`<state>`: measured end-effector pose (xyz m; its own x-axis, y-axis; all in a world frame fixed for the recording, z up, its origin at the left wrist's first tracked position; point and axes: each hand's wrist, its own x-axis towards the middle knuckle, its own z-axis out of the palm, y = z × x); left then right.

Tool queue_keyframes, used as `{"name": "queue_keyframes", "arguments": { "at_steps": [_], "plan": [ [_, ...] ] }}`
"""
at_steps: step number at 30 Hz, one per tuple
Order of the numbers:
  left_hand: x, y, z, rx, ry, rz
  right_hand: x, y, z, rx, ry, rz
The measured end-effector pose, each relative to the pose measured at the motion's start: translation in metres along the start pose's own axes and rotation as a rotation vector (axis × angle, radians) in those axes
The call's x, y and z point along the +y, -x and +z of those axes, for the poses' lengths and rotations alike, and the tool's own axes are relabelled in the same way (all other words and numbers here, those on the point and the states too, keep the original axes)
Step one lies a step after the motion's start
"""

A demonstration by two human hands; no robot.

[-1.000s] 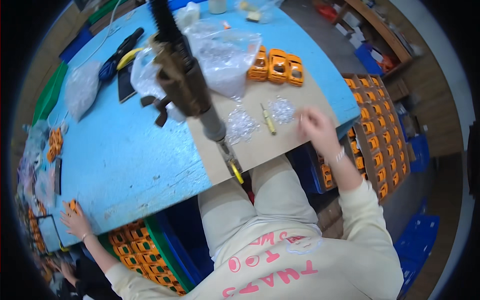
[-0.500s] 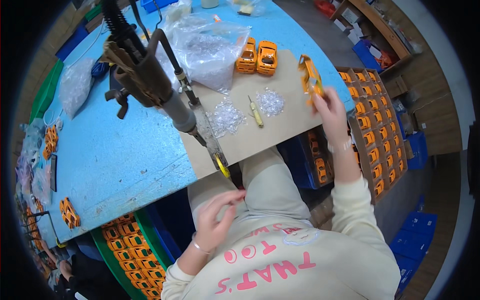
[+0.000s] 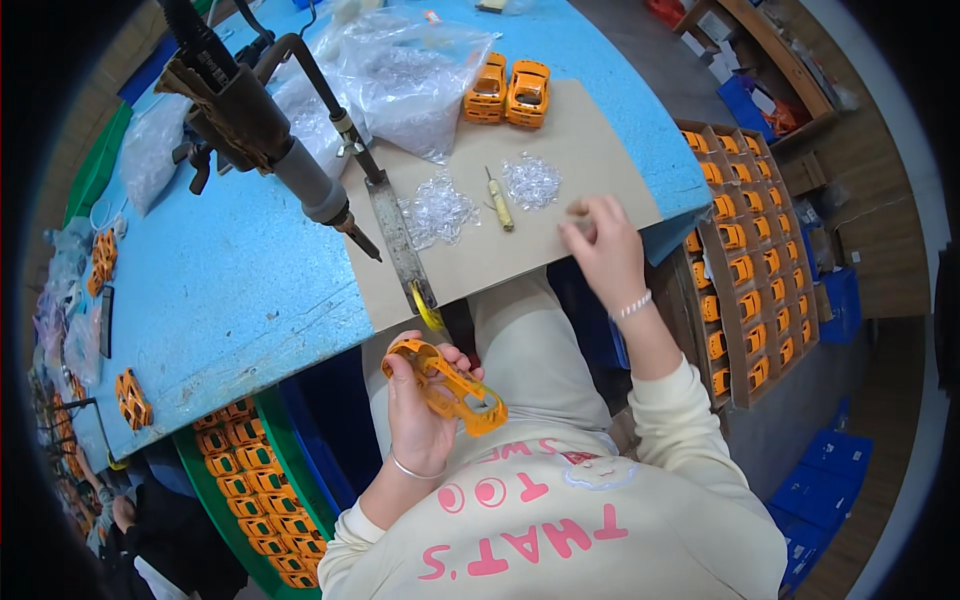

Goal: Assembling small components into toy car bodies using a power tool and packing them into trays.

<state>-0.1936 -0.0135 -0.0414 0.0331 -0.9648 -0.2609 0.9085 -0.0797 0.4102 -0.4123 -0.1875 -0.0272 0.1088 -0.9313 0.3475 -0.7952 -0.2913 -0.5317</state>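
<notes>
An orange toy car body shell (image 3: 462,398) is held in my left hand (image 3: 420,410) above my lap, its open frame tilted toward me. My right hand (image 3: 605,250) hovers over the right part of the brown board (image 3: 600,150), fingers bent and thumb apart, with nothing visible in it. Left of it lie a heap of small clear plastic parts (image 3: 532,183) and a slim tool with a yellowish wrapped handle (image 3: 500,207). Beyond the tool is a second heap of clear parts (image 3: 440,210). Two more orange car shells (image 3: 507,92) stand at the board's far edge.
A press-like machine (image 3: 310,180) with a metal arm (image 3: 400,240) juts over the board. Bags of clear parts (image 3: 410,90) lie behind it on the blue table (image 3: 250,290). Divided cartons of orange shells (image 3: 745,250) stand right; a green crate (image 3: 300,460) of shells sits lower left.
The orange car shell has gone from my right hand at the right of the board to my left hand over my lap. My right hand has moved left and down, without the shell.
</notes>
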Motion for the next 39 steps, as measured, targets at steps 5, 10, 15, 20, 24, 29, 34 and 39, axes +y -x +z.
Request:
{"name": "queue_keyframes", "arguments": {
  "at_steps": [5, 10, 15, 20, 24, 29, 34, 39],
  "plan": [
    [0.002, 0.003, 0.012, 0.069, -0.096, -0.017, 0.016, -0.033, 0.021, -0.079, 0.035, 0.055],
    [0.002, 0.002, 0.014, 0.097, -0.149, -0.076, 0.014, -0.032, 0.022, -0.131, 0.033, 0.095],
    [0.001, -0.002, 0.011, 0.088, -0.187, -0.132, 0.017, -0.029, 0.023, -0.094, -0.049, 0.061],
    [0.003, -0.004, 0.009, 0.099, -0.200, -0.123, 0.012, -0.027, 0.014, -0.197, -0.145, 0.066],
    [0.004, -0.005, 0.011, 0.132, -0.220, -0.140, 0.014, -0.030, 0.025, -0.149, -0.122, -0.031],
    [0.004, -0.005, 0.009, 0.136, -0.211, -0.146, 0.018, -0.029, 0.034, -0.060, -0.124, -0.093],
    [0.004, -0.009, 0.010, 0.148, -0.215, -0.143, 0.017, -0.032, 0.033, 0.012, -0.214, -0.050],
    [0.004, -0.012, 0.017, 0.192, -0.243, -0.165, 0.015, -0.030, 0.031, 0.019, -0.184, -0.100]
  ]
}}
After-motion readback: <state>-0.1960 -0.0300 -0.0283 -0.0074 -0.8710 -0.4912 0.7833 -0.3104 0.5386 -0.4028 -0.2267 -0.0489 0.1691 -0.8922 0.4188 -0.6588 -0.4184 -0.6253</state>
